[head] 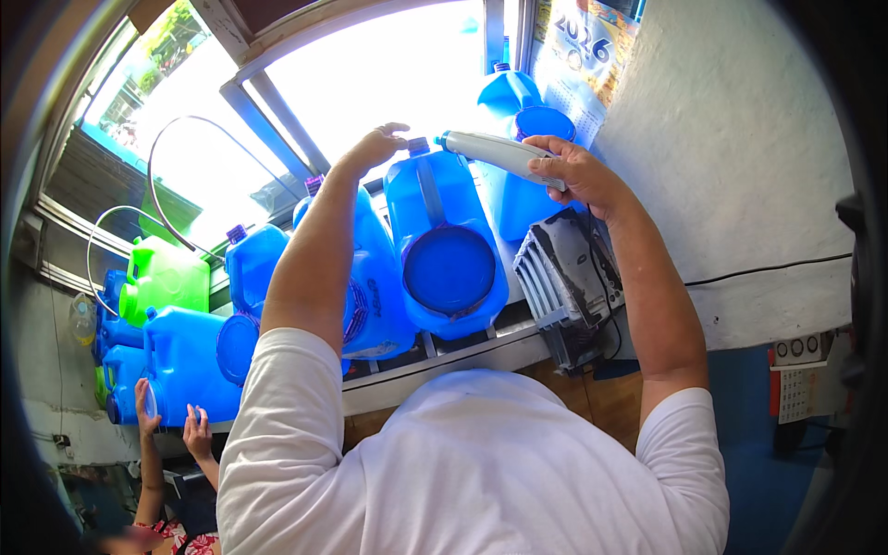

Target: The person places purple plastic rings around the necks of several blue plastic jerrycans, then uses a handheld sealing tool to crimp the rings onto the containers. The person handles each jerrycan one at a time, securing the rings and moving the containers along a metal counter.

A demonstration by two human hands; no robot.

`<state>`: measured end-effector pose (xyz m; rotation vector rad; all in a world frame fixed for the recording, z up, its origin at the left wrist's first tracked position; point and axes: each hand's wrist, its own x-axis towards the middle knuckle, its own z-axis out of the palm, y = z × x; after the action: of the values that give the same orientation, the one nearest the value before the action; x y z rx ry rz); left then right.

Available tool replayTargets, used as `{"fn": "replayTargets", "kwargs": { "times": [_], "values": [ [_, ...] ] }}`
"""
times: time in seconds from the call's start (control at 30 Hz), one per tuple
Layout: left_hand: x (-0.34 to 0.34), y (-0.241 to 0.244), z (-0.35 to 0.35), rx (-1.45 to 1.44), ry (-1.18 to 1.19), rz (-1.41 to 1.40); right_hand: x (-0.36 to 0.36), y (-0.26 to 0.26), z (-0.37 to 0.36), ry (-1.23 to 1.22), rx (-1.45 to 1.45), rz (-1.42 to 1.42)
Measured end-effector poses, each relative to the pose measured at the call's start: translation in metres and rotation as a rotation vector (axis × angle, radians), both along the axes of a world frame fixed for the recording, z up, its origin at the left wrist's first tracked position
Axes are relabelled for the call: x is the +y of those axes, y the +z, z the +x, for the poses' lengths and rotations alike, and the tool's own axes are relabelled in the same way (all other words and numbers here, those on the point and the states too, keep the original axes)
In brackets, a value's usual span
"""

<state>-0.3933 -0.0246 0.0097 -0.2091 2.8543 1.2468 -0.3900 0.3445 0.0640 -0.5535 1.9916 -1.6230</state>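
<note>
My right hand (579, 173) grips a white heat gun (496, 156) with a dark cord hanging below it. Its teal nozzle points left toward the small capped spout (418, 146) of a blue plastic water jug (433, 201). Just left of that spout is my left hand (381, 144), fingers bent; whether a fingertip touches the cap cannot be told. A round blue lid (449, 269) closes the jug's wide lower opening. Behind the heat gun stands another blue jug (510, 201) with a round lid.
More blue jugs (385, 298) and a green jug (173, 270) line the counter (444, 368) under the windows. A worn slatted metal unit (572, 270) sits right. At lower left, a co-worker's hands (198, 433) are by a blue jug (191, 361). A cable (763, 270) crosses the wall.
</note>
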Motion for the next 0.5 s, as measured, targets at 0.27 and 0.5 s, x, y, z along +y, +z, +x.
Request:
{"fn": "replayTargets", "kwargs": {
  "times": [0.27, 0.5],
  "values": [
    [0.017, 0.000, -0.010, -0.073, 0.115, -0.039, 0.006, 0.002, 0.002, -0.011, 0.013, 0.022],
    [0.009, 0.000, -0.013, -0.087, 0.067, -0.061, 0.007, 0.001, -0.001, 0.005, -0.006, 0.028]
  ]
}}
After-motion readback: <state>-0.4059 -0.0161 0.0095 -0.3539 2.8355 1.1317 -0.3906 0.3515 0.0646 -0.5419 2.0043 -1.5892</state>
